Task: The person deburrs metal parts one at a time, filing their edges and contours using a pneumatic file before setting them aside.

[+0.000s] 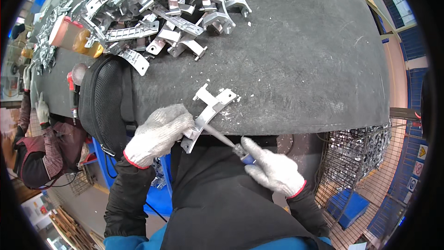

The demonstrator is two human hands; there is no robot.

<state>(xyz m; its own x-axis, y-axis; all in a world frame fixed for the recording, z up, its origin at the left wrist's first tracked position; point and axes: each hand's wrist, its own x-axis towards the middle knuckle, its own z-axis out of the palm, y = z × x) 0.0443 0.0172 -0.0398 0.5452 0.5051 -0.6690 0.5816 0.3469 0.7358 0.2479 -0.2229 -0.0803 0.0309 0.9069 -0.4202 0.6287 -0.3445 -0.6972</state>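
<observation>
Stretching across most of the view, the dark worktable carries a heaped pile of silvery metal brackets toward its far left, with a black mesh-sided bag nearer, beyond the left hand. That left hand, in a whitish knit glove, is closed on one bracket, gripping it near its lower part. The right hand, gloved alike, is curled about the blue handle of a slim tool. The held bracket lies against the left hand's right side, and ahead and left of the right hand, apart from it; its far end is over the tabletop, while its near end juts past the table's front edge. The tool's grey shaft meets the bracket around its middle, so the step in hand looks like dressing that edge, though whether the tip bites or merely rests is hard to tell. Another stroke would call for a firm left grip and an evenly guided shaft. Small pale chips lie scattered beside the bracket's far end.
</observation>
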